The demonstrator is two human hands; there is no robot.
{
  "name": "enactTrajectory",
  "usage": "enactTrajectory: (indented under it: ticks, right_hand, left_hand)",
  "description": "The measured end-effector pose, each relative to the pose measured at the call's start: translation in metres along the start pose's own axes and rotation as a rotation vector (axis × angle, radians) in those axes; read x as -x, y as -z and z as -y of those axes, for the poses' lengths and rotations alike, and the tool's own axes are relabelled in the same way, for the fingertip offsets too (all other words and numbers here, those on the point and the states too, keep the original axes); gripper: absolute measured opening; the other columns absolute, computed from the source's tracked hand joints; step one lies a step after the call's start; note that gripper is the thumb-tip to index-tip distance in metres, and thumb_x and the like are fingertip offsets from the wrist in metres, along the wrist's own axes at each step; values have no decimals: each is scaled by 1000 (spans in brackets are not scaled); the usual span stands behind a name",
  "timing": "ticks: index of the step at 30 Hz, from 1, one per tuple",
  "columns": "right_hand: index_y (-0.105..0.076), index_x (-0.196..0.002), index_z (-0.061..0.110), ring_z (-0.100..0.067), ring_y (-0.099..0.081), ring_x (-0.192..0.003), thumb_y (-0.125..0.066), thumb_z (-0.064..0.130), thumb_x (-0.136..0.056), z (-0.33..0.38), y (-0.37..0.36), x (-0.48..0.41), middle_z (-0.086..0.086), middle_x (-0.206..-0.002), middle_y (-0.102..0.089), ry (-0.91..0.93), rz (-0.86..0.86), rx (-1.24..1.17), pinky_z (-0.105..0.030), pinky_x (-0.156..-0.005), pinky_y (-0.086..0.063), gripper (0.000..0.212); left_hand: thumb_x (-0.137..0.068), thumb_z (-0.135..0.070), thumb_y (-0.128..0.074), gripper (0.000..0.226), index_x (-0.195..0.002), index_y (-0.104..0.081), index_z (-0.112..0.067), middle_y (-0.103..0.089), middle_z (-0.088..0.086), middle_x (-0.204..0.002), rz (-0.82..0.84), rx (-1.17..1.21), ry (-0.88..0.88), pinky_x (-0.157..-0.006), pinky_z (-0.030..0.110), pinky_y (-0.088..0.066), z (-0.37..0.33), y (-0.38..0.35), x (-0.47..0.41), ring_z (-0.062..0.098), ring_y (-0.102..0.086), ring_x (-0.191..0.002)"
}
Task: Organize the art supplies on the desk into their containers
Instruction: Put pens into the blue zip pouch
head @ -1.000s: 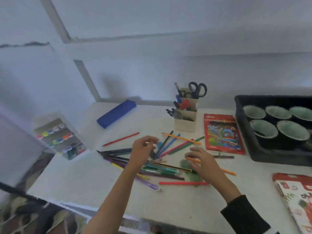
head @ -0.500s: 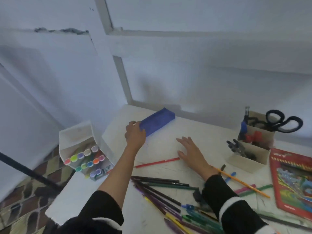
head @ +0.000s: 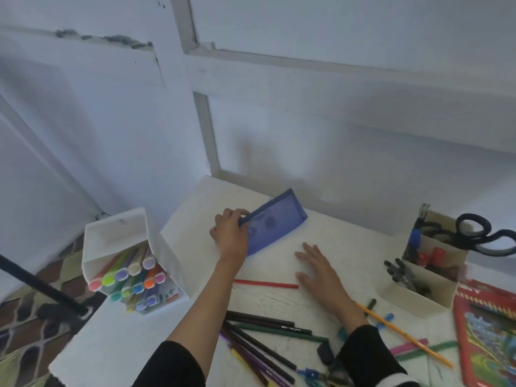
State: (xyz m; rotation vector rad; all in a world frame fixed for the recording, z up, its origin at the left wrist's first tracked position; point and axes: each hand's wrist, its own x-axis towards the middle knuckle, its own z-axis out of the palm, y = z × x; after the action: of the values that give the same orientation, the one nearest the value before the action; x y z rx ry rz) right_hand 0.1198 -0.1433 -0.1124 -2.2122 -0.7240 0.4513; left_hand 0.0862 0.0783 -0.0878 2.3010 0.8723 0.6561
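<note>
Left hand (head: 230, 237) grips the near end of the blue pencil pouch (head: 275, 222), fingers curled over its upper zip edge. The pouch extends away from the hand toward the wall, close to the far left corner of the desk (head: 192, 219), tipped up on its long side. It is flat, rectangular and translucent, with a darker seam along the top and dark shapes showing through. Right hand (head: 318, 270) lies flat on the desk just right of the pouch, fingers spread, holding nothing; a red pencil (head: 265, 284) meets its thumb side.
</note>
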Motion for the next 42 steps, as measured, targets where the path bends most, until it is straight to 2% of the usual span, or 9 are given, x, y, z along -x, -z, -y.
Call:
enactTrajectory:
  ticks: [6,12,16,19,23,25,33,38,42]
  right_hand:
    - [-7,-147,33,-19,-33,-134,-58,25,-91,44,31,12,0,-151,-22,-155,-254,-626,-38,-106,-33,76]
    - [-38,-135,27,-8,-42,-122,-55,19,-94,87,72,42,8,-133,-44,89,-518,-592,-32,-101,-37,45]
    - [-57,-102,26,-6,-55,-99,-58,9,-91,108,94,64,14,-100,-60,153,-610,-529,-30,-91,-45,21]
    - [-56,-84,32,-1,-57,-82,-62,4,-87,119,104,89,16,-85,-62,240,-655,-470,-23,-81,-46,28]
    - [-56,-82,29,-7,-61,-83,-63,-2,-83,133,111,111,10,-84,-65,328,-659,-442,-18,-79,-49,32]
    - [-57,-85,24,-4,-61,-84,-63,-4,-84,141,114,123,9,-86,-65,382,-666,-462,-14,-80,-47,28]
    - [-62,-101,26,4,-60,-91,-65,1,-84,154,122,148,15,-97,-65,487,-618,-466,-9,-81,-43,30]
    - [-66,-87,25,5,-62,-82,-67,8,-78,153,129,149,16,-84,-67,511,-777,-367,-12,-79,-46,19]
    - [-65,-89,15,2,-60,-73,-63,-3,-83,150,146,153,15,-82,-65,451,-939,-531,-10,-72,-44,19]
  left_hand:
    - [-76,4,-62,22,-81,-73,-14,-61,4,-84,-259,314,-251,-61,47,-48,-31,33,46,24,-56,-78]
    - [-74,9,-62,22,-79,-73,-9,-56,-1,-82,-268,458,-375,-63,31,-46,-60,72,82,15,-53,-78]
    - [-72,-1,-60,21,-79,-70,-18,-61,-5,-84,-291,409,-294,-76,53,-48,-72,87,100,22,-60,-78]
    - [-74,-25,-53,24,-93,-67,-32,-64,-11,-99,-205,312,-261,-98,62,-31,-94,101,123,15,-58,-95]
    - [-90,-15,-56,33,-119,-59,-31,-60,-7,-119,128,660,-455,-92,23,-45,-149,131,142,7,-57,-102]
    - [-94,-5,-52,34,-120,-59,-25,-60,-6,-118,219,709,-507,-86,14,-45,-174,142,148,4,-59,-99]
    - [-80,-2,-67,23,-77,-68,-26,-68,-12,-79,9,819,-469,-77,27,-52,-192,149,159,11,-65,-80]
    - [-78,10,-64,19,-69,-70,-6,-61,-10,-73,-141,662,-704,-67,21,-49,-186,145,156,8,-59,-73]
    - [-73,8,-63,17,-63,-70,-3,-56,-8,-66,-244,453,-853,-61,23,-40,-163,141,143,6,-46,-68]
